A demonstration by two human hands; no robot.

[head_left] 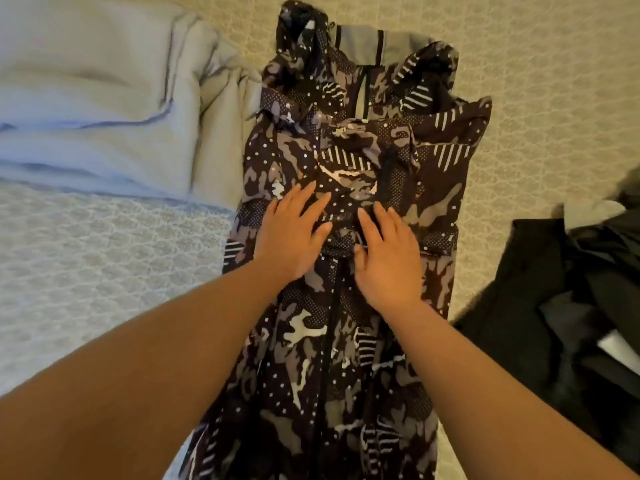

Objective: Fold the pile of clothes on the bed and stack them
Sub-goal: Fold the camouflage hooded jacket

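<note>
A dark camouflage jacket (346,341) with dots, stripes and a grey collar lies lengthwise on the bed, zipper up, both sleeves folded across its chest. My left hand (294,233) lies flat with straight fingers on the folded sleeves, left of the zipper. My right hand (388,258) presses flat on the same fabric just right of the zipper. The two hands lie close together, thumbs almost touching. Neither hand grips the cloth.
A light grey-blue folded garment (104,98) lies at the upper left, touching the jacket's left shoulder. A heap of black clothes (568,323) sits at the right edge. The patterned beige bedspread (554,98) shows around them.
</note>
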